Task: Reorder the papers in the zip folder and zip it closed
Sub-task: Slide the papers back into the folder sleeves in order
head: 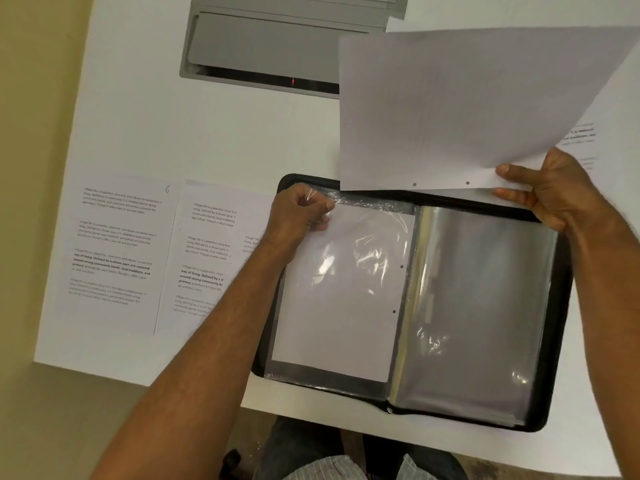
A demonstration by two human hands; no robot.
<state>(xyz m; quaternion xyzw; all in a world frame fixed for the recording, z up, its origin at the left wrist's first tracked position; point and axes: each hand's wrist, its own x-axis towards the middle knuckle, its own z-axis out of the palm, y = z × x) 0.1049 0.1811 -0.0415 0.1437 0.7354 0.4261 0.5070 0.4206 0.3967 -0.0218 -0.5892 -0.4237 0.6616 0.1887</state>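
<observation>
Holding a loose sheet in the right hand, left hand pinching a sleeve open; zip folder unzipped, papers outside.

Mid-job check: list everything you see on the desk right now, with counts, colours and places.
zip folder: one, black, open flat at the desk's near edge.
plastic sleeves: several, clear; left one holds a white sheet.
held sheet: one, white, punched, raised over the folder's top right.
printed pages: at least two, white, left of the folder; more at far right.
desk: one, white.
grey tray: one, top centre.
left hand: pinches the left sleeve's top.
right hand: grips the held sheet.
</observation>
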